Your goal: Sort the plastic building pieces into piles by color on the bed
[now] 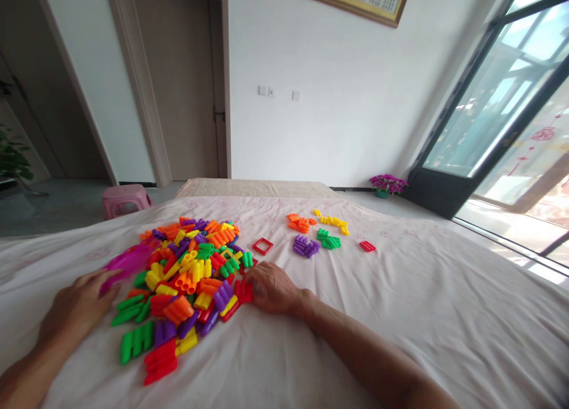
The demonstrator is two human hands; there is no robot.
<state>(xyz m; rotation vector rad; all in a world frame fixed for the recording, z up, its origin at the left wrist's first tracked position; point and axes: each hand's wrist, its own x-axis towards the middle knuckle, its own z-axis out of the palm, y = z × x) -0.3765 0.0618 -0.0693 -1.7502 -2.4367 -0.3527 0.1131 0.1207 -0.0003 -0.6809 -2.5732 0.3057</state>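
Observation:
A heap of colourful plastic building blocks lies on the cloth between my hands. At its left edge, my left hand has its thumb and fingers around the near end of a flat magenta plastic piece, which is blurred. My right hand is closed at the heap's right edge, its fingertips on a red building block; part of that block is hidden by the fingers. Just beyond this hand lies a red square frame. Green blocks and a red block lie at the heap's near side.
Farther right on the cloth are orange blocks, yellow blocks, purple blocks, green blocks and a red block, grouped by colour. A pink stool stands on the floor at left, potted flowers by the glass door.

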